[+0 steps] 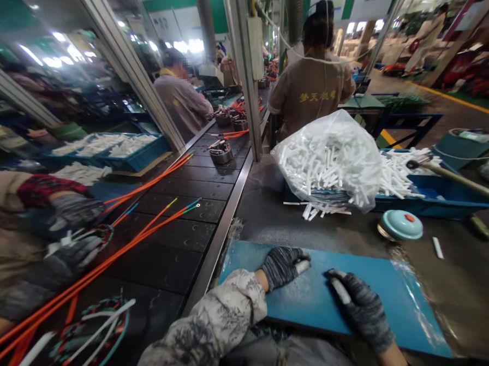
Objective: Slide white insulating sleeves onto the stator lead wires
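A blue board (380,274) lies before me on the dark bench. My left hand (285,266), in a grey marled glove with whitish fingertips, rests on its far left part, fingers loosely bent and pointing right. Nothing shows in its grasp. On the right half of the board lies my right hand (362,306), gloved alike, with a whitish thumb and fingers loosely extended toward the left hand. I see nothing held there either. The two hands are apart. Beyond the right hand sits a light-blue round container (400,225) with a red spot on top.
A clear bag (329,159) of short white tubes leans on a blue tray (454,196) of loose tubes. A wooden handle (466,181) juts in at right. Leftward, a conveyor (181,224) carries wound coils with orange leads (129,249); a co-worker's gloved hands (76,208) handle one.
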{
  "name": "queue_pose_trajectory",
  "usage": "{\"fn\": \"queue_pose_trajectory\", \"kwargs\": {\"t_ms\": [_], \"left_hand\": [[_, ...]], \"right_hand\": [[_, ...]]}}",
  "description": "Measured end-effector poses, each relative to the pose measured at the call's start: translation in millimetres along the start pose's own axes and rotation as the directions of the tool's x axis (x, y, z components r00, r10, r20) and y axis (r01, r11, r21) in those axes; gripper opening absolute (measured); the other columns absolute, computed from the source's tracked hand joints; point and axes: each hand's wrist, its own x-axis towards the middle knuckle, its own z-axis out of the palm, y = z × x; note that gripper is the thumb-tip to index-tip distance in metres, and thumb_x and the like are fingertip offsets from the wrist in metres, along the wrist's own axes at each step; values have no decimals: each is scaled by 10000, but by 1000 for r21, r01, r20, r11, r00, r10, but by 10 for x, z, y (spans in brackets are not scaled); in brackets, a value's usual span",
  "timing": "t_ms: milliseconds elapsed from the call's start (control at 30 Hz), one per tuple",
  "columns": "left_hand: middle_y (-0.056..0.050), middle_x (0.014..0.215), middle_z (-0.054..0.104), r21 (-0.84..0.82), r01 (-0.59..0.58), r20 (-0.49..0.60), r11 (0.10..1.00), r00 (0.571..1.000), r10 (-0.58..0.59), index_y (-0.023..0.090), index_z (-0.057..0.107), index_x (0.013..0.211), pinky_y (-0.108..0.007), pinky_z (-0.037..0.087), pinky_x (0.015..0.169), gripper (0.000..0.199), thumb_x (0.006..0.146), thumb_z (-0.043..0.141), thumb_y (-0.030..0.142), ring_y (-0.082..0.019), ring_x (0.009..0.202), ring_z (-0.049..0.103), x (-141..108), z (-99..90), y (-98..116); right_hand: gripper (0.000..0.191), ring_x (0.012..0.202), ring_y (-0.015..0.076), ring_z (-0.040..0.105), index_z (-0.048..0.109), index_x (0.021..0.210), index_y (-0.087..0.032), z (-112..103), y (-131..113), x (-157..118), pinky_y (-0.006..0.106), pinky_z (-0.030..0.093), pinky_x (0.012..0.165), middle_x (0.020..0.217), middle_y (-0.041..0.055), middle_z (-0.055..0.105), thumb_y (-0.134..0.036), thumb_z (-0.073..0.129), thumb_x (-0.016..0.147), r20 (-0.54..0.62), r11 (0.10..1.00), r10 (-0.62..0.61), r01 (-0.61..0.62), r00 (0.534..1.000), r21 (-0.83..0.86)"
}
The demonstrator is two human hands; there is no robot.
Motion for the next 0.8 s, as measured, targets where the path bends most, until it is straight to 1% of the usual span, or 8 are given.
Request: {"fn": "queue_pose_trajectory", "kwargs": {"t_ms": [167,367,467,633,800], "left_hand": [[-5,1041,754,0,4,3,1000,1000,-4,236,709,1085,-242,499,900,284,922,546,402,-155,976,693,4,5,-8],[-6,1022,757,4,-7,5,1000,1000,7,236,712,1082,-240,504,877,283,922,543,397,-156,949,696,8,7,-19],[-11,1033,754,8,-10,-2,1000,1000,10,230,711,1087,-246,502,889,286,923,548,399,-163,962,695,8,5,-16],[-17,1030,756,3,-19,-4,1000,1000,19,221,713,1090,-243,510,861,295,925,543,397,-162,945,700,8,5,-20],[-22,1026,759,-2,-31,-25,1000,999,31,214,720,1078,-250,510,872,293,922,545,391,-164,930,704,5,-4,-13]], "right_hand": [[431,864,206,734,748,1024,-233,20,5,-2,329,580,853,963,59,766,-528,440,964,-11,1000,-11,11,1000,-15],[401,865,196,732,740,1030,-226,3,-10,18,311,578,848,966,52,765,-504,458,967,-22,1000,-31,31,999,3],[389,866,198,732,740,1035,-224,2,-7,17,314,578,851,969,56,765,-494,469,964,-13,999,-36,36,999,0],[405,876,204,732,742,1032,-226,-7,-13,23,313,582,835,975,59,764,-506,458,965,-7,1000,-11,11,1000,-3],[381,869,198,733,738,1044,-218,-18,-15,34,311,578,851,975,57,764,-478,470,968,4,999,-40,40,999,-11]]}}
